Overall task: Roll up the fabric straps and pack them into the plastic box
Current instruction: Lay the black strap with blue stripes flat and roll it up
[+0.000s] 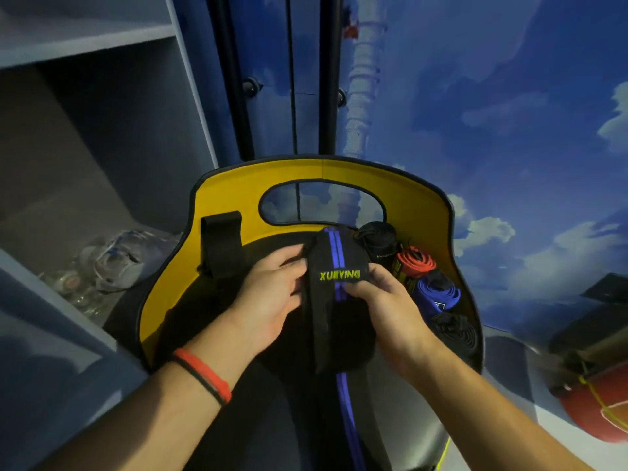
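A black fabric strap [334,263] with two blue stripes and yellow-green lettering is partly rolled at its top end. My left hand [268,294] grips its left side and my right hand [384,300] pinches its right side. The loose tail [345,396] hangs down toward me. The strap is held over a yellow-lined container [231,195] with a handle cut-out. Along its right inner side sit rolled straps: a black one [379,241], a red one [416,261], a blue one [436,294] and another black one [453,331].
A black loop tab [221,246] hangs on the container's left wall. Grey shelving [85,45] stands at the left, with clear glassware [102,263] on a lower shelf. A blue sky-patterned wall [492,113] lies behind. A red object [594,409] sits at the lower right.
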### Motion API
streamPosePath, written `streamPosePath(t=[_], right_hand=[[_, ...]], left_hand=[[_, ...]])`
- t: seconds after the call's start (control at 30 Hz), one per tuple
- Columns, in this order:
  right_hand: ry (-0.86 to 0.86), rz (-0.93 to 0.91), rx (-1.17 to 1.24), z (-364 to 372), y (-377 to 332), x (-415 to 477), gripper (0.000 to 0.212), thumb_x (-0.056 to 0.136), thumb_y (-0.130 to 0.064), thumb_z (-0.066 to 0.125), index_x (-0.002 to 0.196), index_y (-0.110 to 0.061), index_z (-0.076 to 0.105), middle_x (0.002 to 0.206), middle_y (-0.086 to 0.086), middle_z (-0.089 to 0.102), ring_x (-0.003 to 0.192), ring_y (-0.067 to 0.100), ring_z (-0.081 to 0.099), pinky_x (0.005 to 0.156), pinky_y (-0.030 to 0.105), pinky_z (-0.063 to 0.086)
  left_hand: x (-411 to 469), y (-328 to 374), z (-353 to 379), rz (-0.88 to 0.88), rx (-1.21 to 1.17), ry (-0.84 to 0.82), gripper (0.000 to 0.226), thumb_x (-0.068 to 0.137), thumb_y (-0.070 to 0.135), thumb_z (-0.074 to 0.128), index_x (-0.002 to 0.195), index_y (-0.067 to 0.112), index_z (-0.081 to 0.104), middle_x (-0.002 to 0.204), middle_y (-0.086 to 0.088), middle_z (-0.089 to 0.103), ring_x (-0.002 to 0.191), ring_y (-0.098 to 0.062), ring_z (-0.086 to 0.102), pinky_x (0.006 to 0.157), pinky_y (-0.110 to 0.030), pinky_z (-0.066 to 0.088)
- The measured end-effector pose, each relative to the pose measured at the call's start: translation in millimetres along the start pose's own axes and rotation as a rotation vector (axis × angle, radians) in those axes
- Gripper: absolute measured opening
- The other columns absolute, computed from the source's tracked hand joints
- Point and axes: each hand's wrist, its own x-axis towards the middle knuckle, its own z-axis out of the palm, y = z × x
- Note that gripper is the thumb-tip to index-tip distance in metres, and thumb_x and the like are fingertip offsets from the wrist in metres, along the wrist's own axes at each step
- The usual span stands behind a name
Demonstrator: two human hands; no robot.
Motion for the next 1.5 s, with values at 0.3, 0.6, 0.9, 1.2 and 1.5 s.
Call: streamPosePath(t=[0.3,0.6,0.9,1.2,1.5], right_hand=[[0.31,-0.201,-0.19,-2.2,10.7,7.3,0.025,0.083,-0.032,0.083,0.098,-0.025,0.064,0.095,0.004,0.075,0.092,0.023,0.073,0.089,0.055,0.057],[0.201,-0.273,0.161,0.4,-13.9,25.2,0.016,0.096,-0.009,0.066,0.094,-0.02,0.054,0.095,0.009,0.065,0.096,0.026,0.064,0.092,0.046,0.05],[0.136,-0.163,0.202,8.6,-27.0,26.2,0.008,0.096,-0.01,0.065,0.095,-0.017,0.061,0.104,0.017,0.064,0.098,0.033,0.062,0.102,0.06,0.046],[0.152,-0.188,0.109,8.4,-23.6,29.8,0.008,0.095,-0.008,0.066,0.098,-0.013,0.062,0.103,0.015,0.07,0.098,0.03,0.066,0.104,0.06,0.047],[0.204,-0.177,0.107,6.4,-26.3,30.4,0.009,0.099,-0.013,0.062,0.106,-0.009,0.06,0.104,0.015,0.07,0.095,0.027,0.067,0.094,0.048,0.054]], left_hand=[[-14.9,-23.6,22.1,0.088,-0.011,0.093,0.027,0.104,0.007,0.055,0.125,0.019,0.066,0.107,0.001,0.078,0.099,-0.017,0.076,0.092,-0.042,0.06],[-3.2,-18.0,12.6,0.135,0.055,0.173,0.026,0.104,0.011,0.055,0.113,0.032,0.067,0.112,0.005,0.076,0.105,-0.015,0.073,0.101,-0.047,0.056],[-8.1,-22.2,14.8,0.109,0.12,0.07,0.03,0.104,0.011,0.054,0.114,0.034,0.069,0.114,0.008,0.075,0.108,-0.014,0.072,0.1,-0.048,0.056],[-9.5,-15.6,13.0,0.105,0.082,0.034,0.032,0.105,0.012,0.054,0.13,0.028,0.066,0.12,0.007,0.074,0.113,-0.012,0.07,0.101,-0.044,0.056],[-9.9,-16.5,16.9,0.16,0.176,0.023,0.038,0.104,0.015,0.056,0.123,0.046,0.067,0.126,0.008,0.071,0.117,-0.013,0.068,0.101,-0.044,0.056]])
